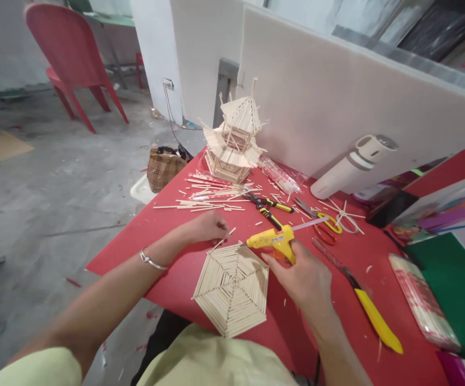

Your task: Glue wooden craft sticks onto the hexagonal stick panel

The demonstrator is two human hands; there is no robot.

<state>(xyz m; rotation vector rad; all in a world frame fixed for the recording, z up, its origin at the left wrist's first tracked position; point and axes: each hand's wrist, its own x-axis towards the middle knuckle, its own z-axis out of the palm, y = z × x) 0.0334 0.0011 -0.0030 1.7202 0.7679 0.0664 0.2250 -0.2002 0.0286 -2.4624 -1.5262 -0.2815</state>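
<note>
A flat hexagonal panel of thin wooden sticks lies on the red table in front of me. My left hand is closed in a pinch on a thin wooden stick at the panel's far edge. My right hand grips the handle of a yellow glue gun, whose nozzle points left at the panel's upper right edge. A glue stick pokes out of the gun's back.
A stick-built pagoda model stands at the table's far edge, with loose sticks before it. Pliers, orange-handled scissors, a yellow utility knife, a white bottle and bagged sticks lie to the right. A red chair stands back left.
</note>
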